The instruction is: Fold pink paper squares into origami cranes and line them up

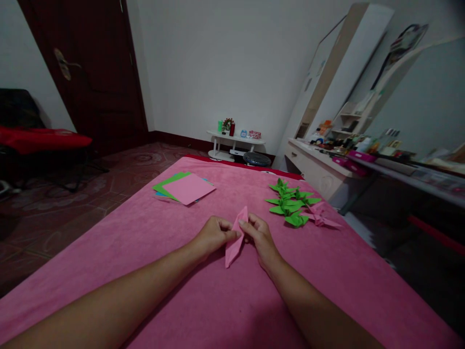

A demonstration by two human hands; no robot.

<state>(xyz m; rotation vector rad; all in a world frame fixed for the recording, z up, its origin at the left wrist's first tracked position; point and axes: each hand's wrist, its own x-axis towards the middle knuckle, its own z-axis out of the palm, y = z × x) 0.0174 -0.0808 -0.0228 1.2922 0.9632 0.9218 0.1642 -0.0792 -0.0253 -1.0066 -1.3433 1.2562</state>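
Note:
My left hand [214, 235] and my right hand [258, 235] both pinch a folded pink paper piece [236, 238] above the pink bed cover [145, 252]. The paper is long and pointed, with one tip up and one tip down toward me. Fingers of both hands are closed on its middle. A stack of flat paper sheets [185, 188], pink on top with green and blue below, lies ahead to the left. Several folded green paper cranes [288, 202] and one pink crane [321, 216] lie ahead to the right.
The bed's right edge drops to a dark floor. A dressing table [319, 167] with bottles and a leaning mirror stands at the right. A small white shelf [235, 143] and a dark door [87, 72] are behind. A black chair with a red cushion [39, 138] is left.

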